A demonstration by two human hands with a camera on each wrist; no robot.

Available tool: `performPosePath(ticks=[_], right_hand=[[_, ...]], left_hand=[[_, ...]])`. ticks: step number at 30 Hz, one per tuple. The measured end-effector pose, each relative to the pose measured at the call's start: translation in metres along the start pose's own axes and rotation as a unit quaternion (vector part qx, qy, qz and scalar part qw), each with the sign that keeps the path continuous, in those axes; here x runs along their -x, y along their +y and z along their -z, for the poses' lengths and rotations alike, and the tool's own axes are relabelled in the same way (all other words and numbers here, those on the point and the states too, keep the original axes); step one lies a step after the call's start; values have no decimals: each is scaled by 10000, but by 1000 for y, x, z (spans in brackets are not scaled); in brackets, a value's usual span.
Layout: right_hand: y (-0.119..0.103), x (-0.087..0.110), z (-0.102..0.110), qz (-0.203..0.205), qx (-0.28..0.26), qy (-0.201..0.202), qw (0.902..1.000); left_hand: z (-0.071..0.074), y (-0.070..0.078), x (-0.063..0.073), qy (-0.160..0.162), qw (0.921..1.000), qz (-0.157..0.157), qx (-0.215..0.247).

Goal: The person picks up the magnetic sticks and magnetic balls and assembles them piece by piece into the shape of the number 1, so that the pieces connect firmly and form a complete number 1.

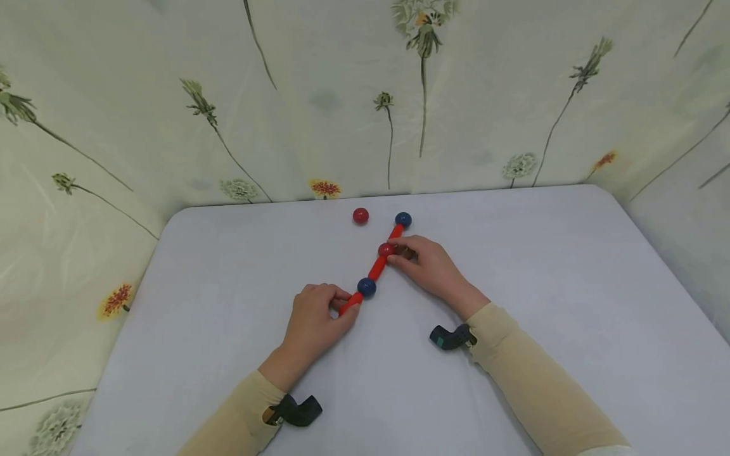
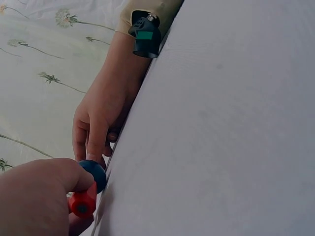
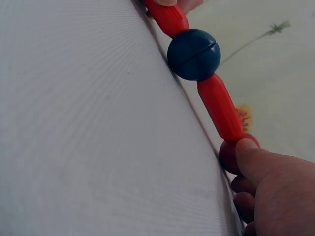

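Note:
A chain of balls and red rods slants across the white table. My left hand [image 1: 316, 320] pinches the red rod [image 1: 350, 303] at its near end. That rod meets a blue ball [image 1: 367, 287], and a second red rod [image 1: 376, 268] runs from there to a red ball [image 1: 386, 250]. Thumb and fingers of my right hand [image 1: 430, 269] grip this red ball. Beyond it, a third red rod [image 1: 396, 232] leads to another blue ball [image 1: 403, 220] at the far end. In the right wrist view, a groove crosses the nearer blue ball [image 3: 194, 54].
A loose red ball [image 1: 360, 216] lies near the table's back edge, left of the chain's far end. The white table [image 1: 559, 278] backs onto a flower-patterned cloth [image 1: 342, 126]. Dark wrist devices [image 1: 450, 337] stick out from both sleeves.

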State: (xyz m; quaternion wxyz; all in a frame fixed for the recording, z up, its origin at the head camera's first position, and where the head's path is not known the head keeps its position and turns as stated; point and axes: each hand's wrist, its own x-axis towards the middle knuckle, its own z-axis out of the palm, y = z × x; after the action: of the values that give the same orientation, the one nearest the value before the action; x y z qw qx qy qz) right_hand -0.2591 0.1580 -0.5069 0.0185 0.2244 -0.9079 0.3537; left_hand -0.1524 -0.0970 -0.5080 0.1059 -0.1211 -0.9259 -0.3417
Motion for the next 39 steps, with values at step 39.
performPosePath(ticks=[39], right_hand=[[-1,0,0,49,-53,27,10000]], left_hand=[[1,5,2,-24,9997,179,-172]])
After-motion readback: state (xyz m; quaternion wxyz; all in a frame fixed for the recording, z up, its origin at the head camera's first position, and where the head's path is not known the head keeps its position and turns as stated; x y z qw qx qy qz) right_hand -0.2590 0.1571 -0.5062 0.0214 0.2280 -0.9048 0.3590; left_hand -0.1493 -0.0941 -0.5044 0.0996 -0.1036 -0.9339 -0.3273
